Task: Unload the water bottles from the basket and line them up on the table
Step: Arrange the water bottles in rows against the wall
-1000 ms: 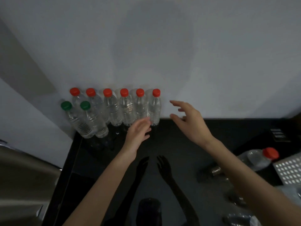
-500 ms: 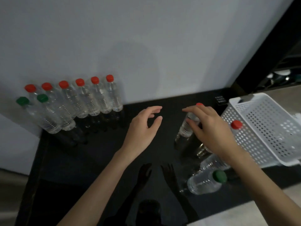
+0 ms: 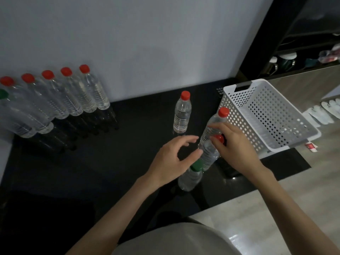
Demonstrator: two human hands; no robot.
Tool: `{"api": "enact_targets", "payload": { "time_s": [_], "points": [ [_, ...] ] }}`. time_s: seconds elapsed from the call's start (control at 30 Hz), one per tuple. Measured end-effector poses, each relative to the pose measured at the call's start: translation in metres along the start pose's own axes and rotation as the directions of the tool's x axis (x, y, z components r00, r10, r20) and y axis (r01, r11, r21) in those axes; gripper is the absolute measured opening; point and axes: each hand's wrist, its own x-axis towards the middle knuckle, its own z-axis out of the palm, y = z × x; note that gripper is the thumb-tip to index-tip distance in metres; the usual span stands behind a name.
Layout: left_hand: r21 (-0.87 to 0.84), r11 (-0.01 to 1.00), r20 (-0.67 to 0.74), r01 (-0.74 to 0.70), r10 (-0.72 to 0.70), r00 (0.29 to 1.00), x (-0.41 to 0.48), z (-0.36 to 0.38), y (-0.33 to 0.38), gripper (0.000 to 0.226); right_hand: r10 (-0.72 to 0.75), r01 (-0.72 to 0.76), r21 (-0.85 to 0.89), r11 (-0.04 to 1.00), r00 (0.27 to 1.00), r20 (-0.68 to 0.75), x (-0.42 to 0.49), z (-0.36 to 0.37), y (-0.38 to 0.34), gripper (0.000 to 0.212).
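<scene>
Several clear water bottles with red caps (image 3: 84,68) stand in a row against the wall at the left, with a green-capped one (image 3: 2,93) in front of them. One red-capped bottle (image 3: 182,115) stands alone mid-table. My right hand (image 3: 235,150) wraps around a red-capped bottle (image 3: 223,112) beside the white perforated basket (image 3: 239,111); a second red cap (image 3: 219,138) shows between its fingers. My left hand (image 3: 174,159) hovers open just left of these, holding nothing. A green-capped bottle (image 3: 191,178) stands below both hands. The basket looks empty.
The black table (image 3: 110,162) ends at a pale floor on the right and front. Dark shelving with cups (image 3: 283,61) lies behind the basket. White slippers (image 3: 323,115) rest on the floor at the far right.
The view swung right from the bottle row. Both hands moved from the row to the loose bottles by the basket, and my right hand closed around a red-capped bottle.
</scene>
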Motion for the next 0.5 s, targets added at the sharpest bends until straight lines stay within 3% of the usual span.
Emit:
{"api": "enact_targets", "payload": {
  "time_s": [0.17, 0.33, 0.5],
  "points": [
    [0.184, 0.982, 0.086, 0.054, -0.070, 0.994, -0.008, 0.033, -0.017, 0.061, 0.054, -0.062, 0.109, 0.992, 0.995, 0.080, -0.007, 0.022, 0.021, 0.038],
    [0.157, 0.972, 0.061, 0.173, -0.185, 0.981, -0.010, 0.052, -0.035, 0.067, 0.113, -0.150, 0.313, 0.938, 0.985, 0.134, -0.009, 0.032, 0.027, 0.058],
    [0.167, 0.963, 0.103, 0.211, -0.230, 0.968, -0.010, 0.051, -0.049, 0.070, 0.069, -0.131, 0.327, 0.936, 0.979, 0.194, -0.011, 0.034, 0.034, 0.080]
  ]
}}
